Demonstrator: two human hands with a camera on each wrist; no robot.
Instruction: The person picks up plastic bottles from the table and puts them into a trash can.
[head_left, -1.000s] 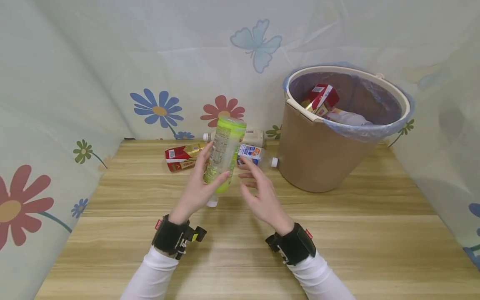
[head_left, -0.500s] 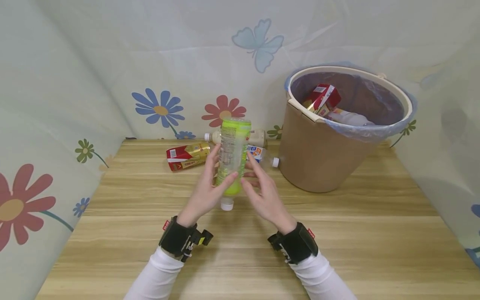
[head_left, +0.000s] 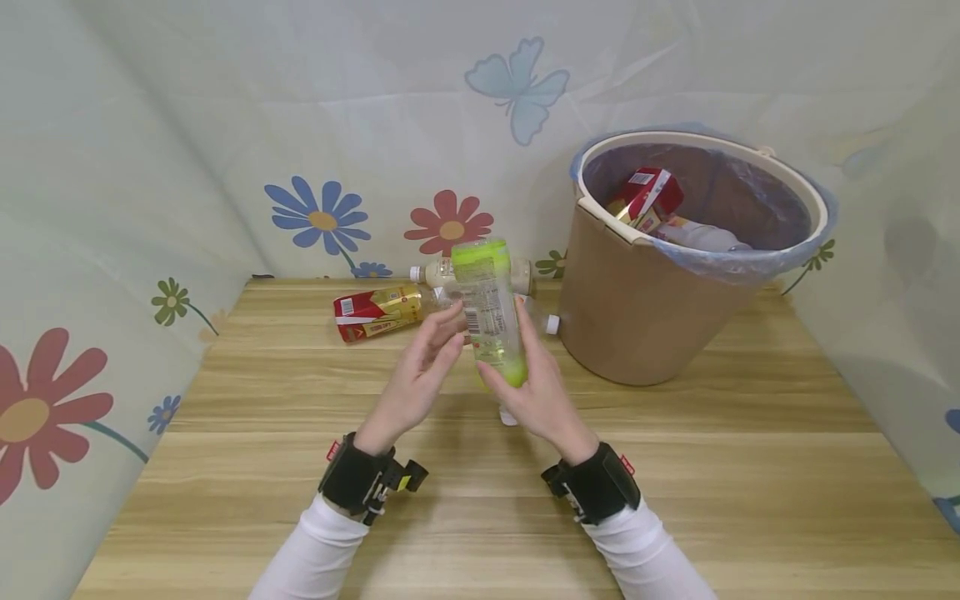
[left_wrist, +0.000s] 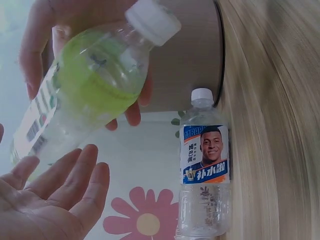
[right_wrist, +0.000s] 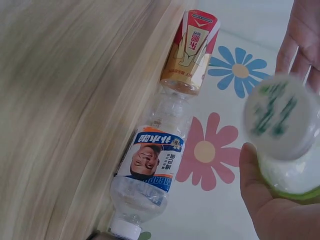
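Observation:
My right hand (head_left: 551, 400) grips a clear plastic bottle with a lime-green label (head_left: 491, 312), held tilted with its base up and its white cap (left_wrist: 152, 22) pointing down. Beside the bottle's left side is my left hand (head_left: 411, 379), its fingers loosely bent and palm turned up in the left wrist view. Behind the hands, a clear bottle with a blue-and-orange label (left_wrist: 205, 160) lies on its side, mostly covered in the head view. A red-and-gold bottle (head_left: 378, 312) lies to its left, its base end showing in the right wrist view.
A tall brown bin (head_left: 630, 308) with a blue-tinted liner stands at the back right. Inside it are a red-and-gold container (head_left: 648, 198) and a whitish bottle (head_left: 705, 237). Another bottle with a white cap (head_left: 431, 273) lies along the flowered backdrop. All stand on a wooden tabletop (head_left: 465, 517).
The green-labelled bottle has moved right, from my left hand's grip into my right hand's. My left hand has let go of it, and the bottle now leans the other way.

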